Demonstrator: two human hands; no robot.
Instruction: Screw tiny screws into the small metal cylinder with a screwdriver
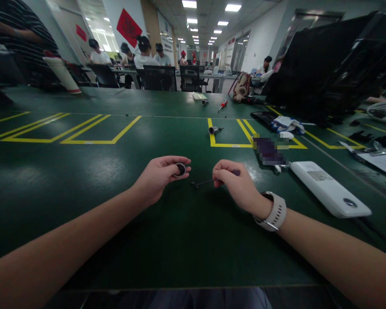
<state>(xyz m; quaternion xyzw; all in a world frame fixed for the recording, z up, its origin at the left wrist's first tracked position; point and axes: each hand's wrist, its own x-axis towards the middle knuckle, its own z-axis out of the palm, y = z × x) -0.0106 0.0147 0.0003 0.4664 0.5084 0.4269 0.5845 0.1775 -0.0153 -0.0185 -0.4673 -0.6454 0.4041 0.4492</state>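
My left hand (pixel 159 176) rests on the green table (pixel 83 171) and pinches a small round black ring part (pixel 180 169) between thumb and fingers. My right hand (pixel 236 184), with a white watch on the wrist, is closed around the purple handle of a small screwdriver (pixel 209 182). Its thin shaft points left, and the tip lies just below and right of the ring part, a short gap away. Both forearms lie across the near half of the table.
A small metal cylinder (pixel 214 130) lies inside a yellow-taped box. A red-handled screwdriver (pixel 223 104) lies further back. A white flat device (pixel 330 188) sits to the right, with gloves (pixel 286 124) and a large black panel (pixel 324 73) beyond. People sit at desks behind.
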